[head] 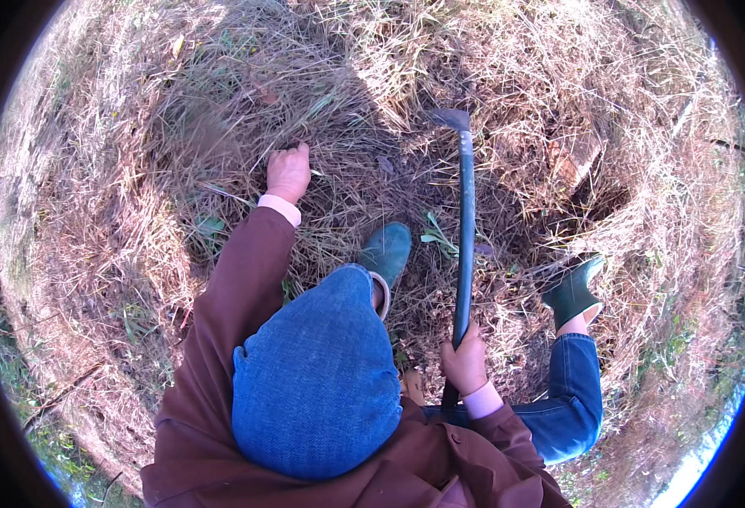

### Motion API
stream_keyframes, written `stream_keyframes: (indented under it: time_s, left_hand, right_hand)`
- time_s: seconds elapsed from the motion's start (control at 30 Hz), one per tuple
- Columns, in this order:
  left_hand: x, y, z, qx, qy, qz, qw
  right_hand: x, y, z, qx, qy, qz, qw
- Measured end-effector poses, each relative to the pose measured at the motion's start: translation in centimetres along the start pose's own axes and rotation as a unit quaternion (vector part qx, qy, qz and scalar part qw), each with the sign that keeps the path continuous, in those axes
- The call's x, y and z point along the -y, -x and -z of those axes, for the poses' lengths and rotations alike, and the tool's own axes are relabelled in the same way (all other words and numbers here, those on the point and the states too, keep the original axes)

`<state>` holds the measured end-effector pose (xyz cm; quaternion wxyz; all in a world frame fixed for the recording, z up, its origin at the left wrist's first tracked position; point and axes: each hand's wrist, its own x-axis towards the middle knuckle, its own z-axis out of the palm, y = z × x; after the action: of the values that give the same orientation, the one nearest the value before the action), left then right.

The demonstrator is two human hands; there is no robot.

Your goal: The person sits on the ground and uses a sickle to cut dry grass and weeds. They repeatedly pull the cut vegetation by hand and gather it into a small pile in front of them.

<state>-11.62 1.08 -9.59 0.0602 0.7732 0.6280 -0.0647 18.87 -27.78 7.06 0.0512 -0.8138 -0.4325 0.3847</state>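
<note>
My right hand (pixel 465 363) is wrapped around the lower part of the dark, long tubular handle (pixel 466 235) of a sickle. Its short dark blade (pixel 448 118) is riveted at the far end and points left, just over the ground litter. Farther forward and to the left, my left hand (pixel 288 173) is closed in a fist on a tuft of dry grass (pixel 312 130). Fingers on the far side of that fist are hidden, and the grass left of it looks blurred.
My green boots (pixel 387 251) stand apart on the ground, and my bent denim knee (pixel 315 374) rises between my arms. A broken stump or block of wood (pixel 574 159) lies front right. A leafy green plant (pixel 439 236) grows beside the handle. Thin branches (pixel 61 397) lie left.
</note>
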Motion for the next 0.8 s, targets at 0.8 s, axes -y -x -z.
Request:
stream_keyframes:
  time_s: [0.8]
  left_hand:
    - [0.2, 1.2, -0.5, -0.028, -0.001, 0.0, 1.0]
  right_hand:
    - [-2.7, -1.1, 3.1, 0.063, -0.02, -0.014, 0.998]
